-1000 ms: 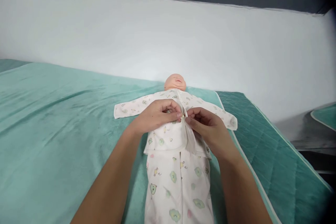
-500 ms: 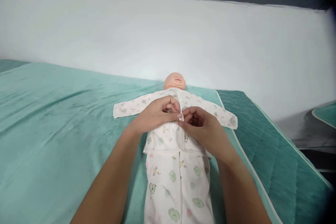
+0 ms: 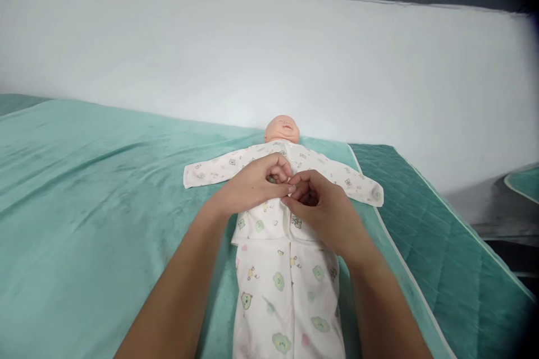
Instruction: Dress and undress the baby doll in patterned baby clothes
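A baby doll lies on its back, its head toward the wall and its arms spread to the sides. It wears a white printed jacket and white printed trousers. Over the chest, my left hand pinches the front edge of the jacket between thumb and fingers. My right hand pinches the same front opening from the other side, its fingertips touching those of the left. Whatever small fastener lies between the fingertips is hidden.
A light green blanket lies under the doll and spreads far to the left. To the right, a darker green quilted cover shows along the bed's edge. A white wall rises right behind the doll's head.
My right fingertips have shifted slightly left and now press closer over the left thumb. The jacket's front edges have drawn together a little. The doll stays in place.
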`<state>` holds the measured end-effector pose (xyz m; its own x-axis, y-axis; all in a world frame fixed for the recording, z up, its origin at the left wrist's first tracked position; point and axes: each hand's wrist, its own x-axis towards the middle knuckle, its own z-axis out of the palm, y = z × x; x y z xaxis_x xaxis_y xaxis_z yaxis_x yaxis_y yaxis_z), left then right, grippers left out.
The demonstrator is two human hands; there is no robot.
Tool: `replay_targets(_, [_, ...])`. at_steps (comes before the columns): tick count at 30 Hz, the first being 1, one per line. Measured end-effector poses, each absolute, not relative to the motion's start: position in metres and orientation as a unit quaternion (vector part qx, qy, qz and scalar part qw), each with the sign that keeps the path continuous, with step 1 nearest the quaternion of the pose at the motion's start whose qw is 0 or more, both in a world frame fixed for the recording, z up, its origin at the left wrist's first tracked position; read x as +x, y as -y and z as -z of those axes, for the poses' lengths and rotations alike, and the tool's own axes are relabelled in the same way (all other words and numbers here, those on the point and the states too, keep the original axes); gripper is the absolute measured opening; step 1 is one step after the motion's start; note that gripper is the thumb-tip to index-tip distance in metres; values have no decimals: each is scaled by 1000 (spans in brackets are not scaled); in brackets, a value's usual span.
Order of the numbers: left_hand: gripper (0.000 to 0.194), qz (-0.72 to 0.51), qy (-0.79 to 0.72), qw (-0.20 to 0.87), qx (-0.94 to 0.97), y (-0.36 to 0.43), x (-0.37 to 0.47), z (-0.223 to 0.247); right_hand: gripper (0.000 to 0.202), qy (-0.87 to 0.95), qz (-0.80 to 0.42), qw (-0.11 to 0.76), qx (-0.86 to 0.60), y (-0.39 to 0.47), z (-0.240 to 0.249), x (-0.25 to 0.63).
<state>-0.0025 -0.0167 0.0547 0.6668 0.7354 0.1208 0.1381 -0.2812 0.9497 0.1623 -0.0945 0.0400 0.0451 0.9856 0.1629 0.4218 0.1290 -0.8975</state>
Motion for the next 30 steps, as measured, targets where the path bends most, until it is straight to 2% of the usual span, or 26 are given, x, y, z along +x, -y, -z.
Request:
replay_targets(8, [20, -266, -255, 559, 743, 11, -10, -54, 21, 606, -360, 464, -537, 92, -37, 167])
replay_targets(13, [21, -244, -273, 529, 766, 13, -14, -59, 16, 545, -409, 543, -490, 88, -32, 174])
replay_targets(19, [21, -345, -313, 393, 793, 13, -10, -56, 6, 478, -282, 674, -488, 82, -22, 175])
replay_targets(23, [18, -342, -277, 396, 806, 11, -8, -51, 7, 557, -191, 630, -505, 80, -21, 170])
replay_targets(27, [20, -338, -276, 420, 796, 11, -8, -49, 15, 633, -183, 559, -504, 79, -20, 168])
replay_targets(30, [23, -338, -281, 418, 795, 11, -8, -50, 17, 634, -192, 546, -512, 79, -18, 169])
